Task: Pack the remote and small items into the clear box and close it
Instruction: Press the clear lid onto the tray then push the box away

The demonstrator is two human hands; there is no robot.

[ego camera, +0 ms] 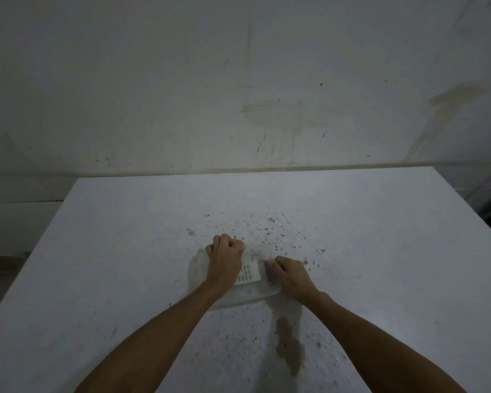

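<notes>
A clear plastic box (247, 296) lies near the middle of the white table (125, 251). Through its transparent top a white remote (248, 273) with rows of grey buttons shows between my hands. My left hand (226, 260) rests on the box's far left part, fingers curled down over its far edge. At the right side, my right hand (288, 275) has its fingers bent against the box's right edge. Any small items in the box are hidden or too faint to make out. Whether the lid is fully seated cannot be told.
The table is speckled with dark spots and has a grey stain (289, 344) close to me. A stained pale wall (238, 80) rises behind the table's far edge (267, 172). The table's left edge runs diagonally toward me.
</notes>
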